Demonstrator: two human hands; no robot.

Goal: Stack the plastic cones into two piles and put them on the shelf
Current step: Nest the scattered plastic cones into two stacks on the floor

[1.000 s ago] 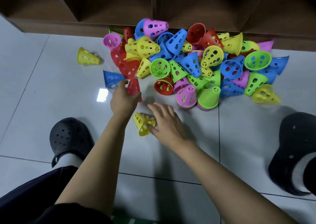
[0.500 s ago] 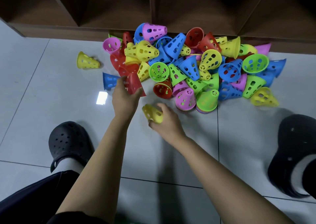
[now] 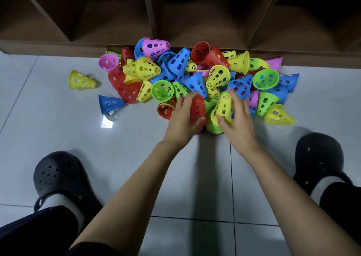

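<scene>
The left hand (image 3: pixel 180 119) has its fingers and thumb wrapped round a red cone (image 3: pixel 198 107). The right hand (image 3: pixel 239 119) grips a yellow cone (image 3: pixel 224 107) the same way, fingers over its far side and thumb on the near side. Both cones hang at the near edge of the heap (image 3: pixel 195 80), which lies on the floor (image 3: pixel 58 138) against the foot of the shelf (image 3: pixel 150 11). A green stack (image 3: pixel 214 126) stands just under the yellow cone. What sits beneath the red one is hidden by the left hand.

The step looks like seating each cone on a pile. To do it well, I would turn each cone wide mouth down, centre it over the pile's tip and lower it straight. A tilted rim would likely catch and tip the pile. Let go only once it sits level. The shelf bays are dark and show no cones, so the task seems early.

The cones are thin, smooth, glossy plastic in red, yellow, blue, green and pink. Each is a tapered, flat-topped shell pierced with rows of holes, so I expect them to nest closely and weigh little. The floor is pale, shiny tile, and loose cones would probably skid on it.
</scene>
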